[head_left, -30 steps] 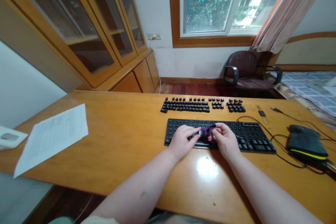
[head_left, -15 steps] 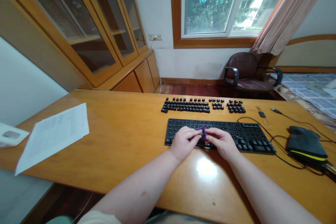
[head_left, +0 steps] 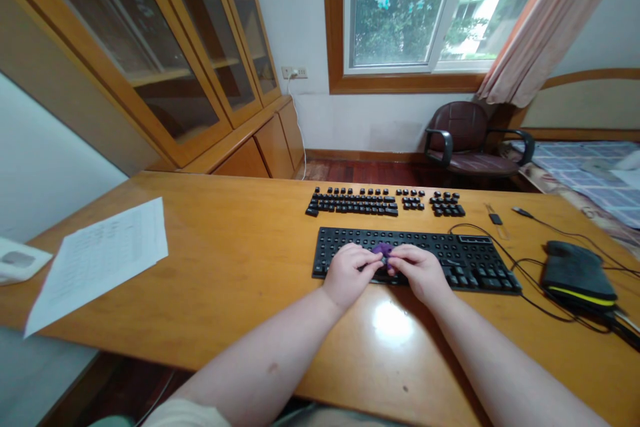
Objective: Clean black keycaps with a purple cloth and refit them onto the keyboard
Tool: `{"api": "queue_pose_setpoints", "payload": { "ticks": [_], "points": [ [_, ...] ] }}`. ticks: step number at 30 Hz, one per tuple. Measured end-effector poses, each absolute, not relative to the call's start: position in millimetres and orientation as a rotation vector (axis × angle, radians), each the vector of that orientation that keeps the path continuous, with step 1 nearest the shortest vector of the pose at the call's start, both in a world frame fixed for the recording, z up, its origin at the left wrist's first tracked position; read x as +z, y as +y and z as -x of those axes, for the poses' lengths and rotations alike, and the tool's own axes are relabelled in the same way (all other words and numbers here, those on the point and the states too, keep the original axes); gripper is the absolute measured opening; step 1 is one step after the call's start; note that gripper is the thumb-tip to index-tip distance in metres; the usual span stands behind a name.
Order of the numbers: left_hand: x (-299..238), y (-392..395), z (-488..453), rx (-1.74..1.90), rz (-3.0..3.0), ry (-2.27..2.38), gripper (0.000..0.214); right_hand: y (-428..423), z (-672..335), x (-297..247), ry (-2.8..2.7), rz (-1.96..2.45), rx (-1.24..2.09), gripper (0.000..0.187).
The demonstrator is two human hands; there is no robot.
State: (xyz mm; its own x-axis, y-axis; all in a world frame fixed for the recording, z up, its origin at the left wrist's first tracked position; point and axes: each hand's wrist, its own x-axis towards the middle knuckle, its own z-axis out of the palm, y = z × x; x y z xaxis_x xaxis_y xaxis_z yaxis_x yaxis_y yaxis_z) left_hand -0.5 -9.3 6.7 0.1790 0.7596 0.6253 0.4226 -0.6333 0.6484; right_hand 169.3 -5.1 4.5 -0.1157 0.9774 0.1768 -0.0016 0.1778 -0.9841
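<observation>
My left hand (head_left: 351, 272) and my right hand (head_left: 421, 272) meet above the front middle of a black keyboard (head_left: 480, 263). A small purple cloth (head_left: 383, 249) is bunched between their fingertips. The right fingers pinch the cloth. My left thumb and forefinger are closed on a small dark piece beside it, likely a keycap, mostly hidden by the fingers. Most of the keyboard shows bare switches; some keys are still fitted at its lower right. Behind it, loose black keycaps (head_left: 353, 203) lie in rows on the desk.
A wire keycap puller (head_left: 495, 219) and a USB plug (head_left: 523, 212) lie to the right, near a dark grey pouch (head_left: 579, 272) with a yellow edge and black cables. Papers (head_left: 100, 257) and a white device (head_left: 20, 259) are on the wooden desk (head_left: 215, 260) at left.
The purple cloth has shifted and now bunches more behind the fingertips, covering a different side of the small piece. Both hands stay in nearly the same place; the view has moved slightly.
</observation>
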Motion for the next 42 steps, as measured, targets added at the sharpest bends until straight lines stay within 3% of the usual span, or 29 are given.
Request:
{"api": "queue_pose_setpoints", "payload": {
  "ticks": [6, 17, 35, 40, 42],
  "points": [
    [4, -10, -2, 1.460, -2.025, 1.109, 0.009, -3, -170, 5, -1.422, 1.067, 1.147, 0.022],
    [4, -5, -1, 1.353, -1.860, 1.110, 0.009, 0, -170, 1, -1.344, 0.996, 1.230, 0.013],
    [6, -7, -4, 1.408, -1.897, 1.165, 0.007, -1, -169, 3, -1.315, 1.056, 1.292, 0.024],
    [7, -5, 0, 1.354, -2.017, 1.041, 0.015, -1, -172, 4, -1.339, 1.048, 1.280, 0.021],
    [9, -6, 1, 1.256, -2.057, 1.079, 0.031, -1, -173, 5, -1.329, 1.042, 1.251, 0.019]
  ]
}}
